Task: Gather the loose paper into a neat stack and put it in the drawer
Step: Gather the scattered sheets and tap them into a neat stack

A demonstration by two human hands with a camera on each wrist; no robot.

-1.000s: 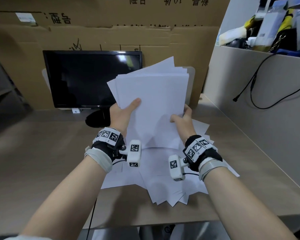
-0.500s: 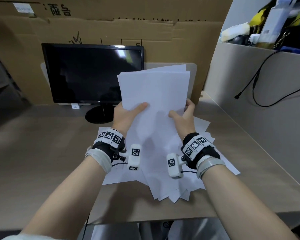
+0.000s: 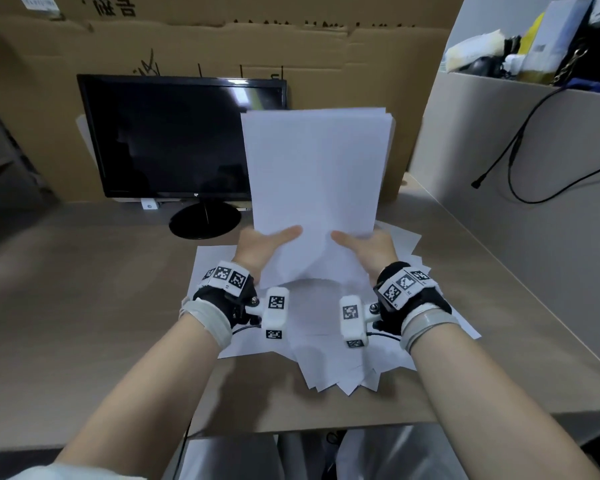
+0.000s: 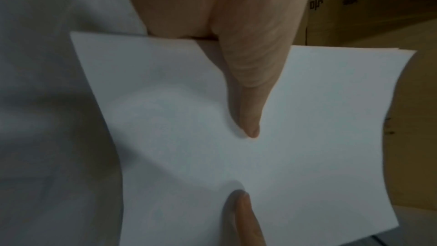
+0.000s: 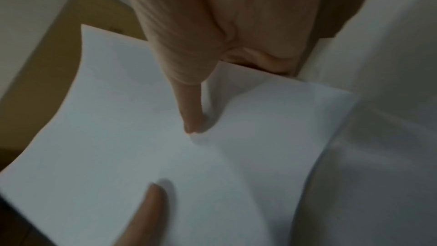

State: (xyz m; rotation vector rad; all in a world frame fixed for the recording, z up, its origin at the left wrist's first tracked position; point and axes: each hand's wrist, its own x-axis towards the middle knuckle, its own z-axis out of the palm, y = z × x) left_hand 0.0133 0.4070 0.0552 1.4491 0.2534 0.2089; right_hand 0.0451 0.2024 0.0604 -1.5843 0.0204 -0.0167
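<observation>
A stack of white paper sheets (image 3: 314,174) stands upright above the desk, its top edges nearly even. My left hand (image 3: 262,249) grips its lower left edge, thumb on the front face. My right hand (image 3: 366,247) grips the lower right edge the same way. In the left wrist view the stack (image 4: 295,137) is pinched under my thumb, and in the right wrist view the stack (image 5: 118,137) likewise. More loose sheets (image 3: 329,355) lie fanned on the desk below my wrists. No drawer is in view.
A black monitor (image 3: 174,136) on a round base stands at the back left of the wooden desk (image 3: 84,306). Cardboard lines the back wall. A grey partition (image 3: 520,209) with a hanging black cable (image 3: 513,161) bounds the right side.
The fanned, skewed sheets in my hands have been squared into a nearly even stack. Both hands have slid lower on it and the stack now stands more upright.
</observation>
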